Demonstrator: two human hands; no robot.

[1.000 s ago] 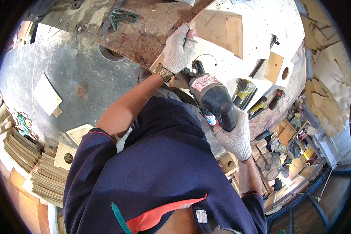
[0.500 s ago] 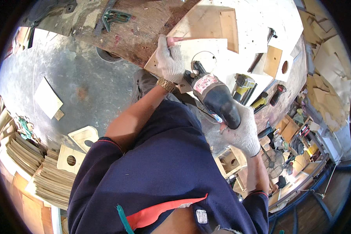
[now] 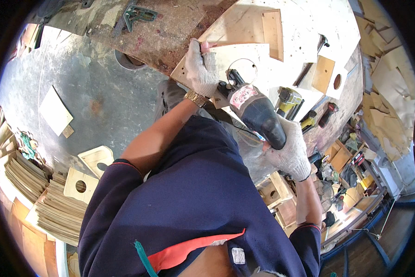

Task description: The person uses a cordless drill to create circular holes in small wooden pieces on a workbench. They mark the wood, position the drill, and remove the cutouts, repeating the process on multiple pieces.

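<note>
My right hand (image 3: 291,150), in a white knit glove, is wrapped around the rear of a dark, barrel-shaped jigsaw (image 3: 258,115). The jigsaw's front end rests on a pale plywood board (image 3: 207,51), at the near left side of a round line cut or marked in it. With the same kind of glove on, my left hand (image 3: 202,71) grips the board's left part, close beside the jigsaw's front. A wristwatch (image 3: 196,98) sits on my left wrist. The blade is hidden beneath the tool.
Right of the jigsaw lie a yellow-green power tool (image 3: 288,101) and a red-and-black tool (image 3: 328,114). A green spring clamp (image 3: 138,16) lies on the worn bench top (image 3: 170,32). Stacked wood panels (image 3: 62,210) stand at lower left. A fan (image 3: 325,194) stands at right.
The jigsaw's body and my right hand have shifted slightly to the right and away from me. My left hand keeps its grip on the board.
</note>
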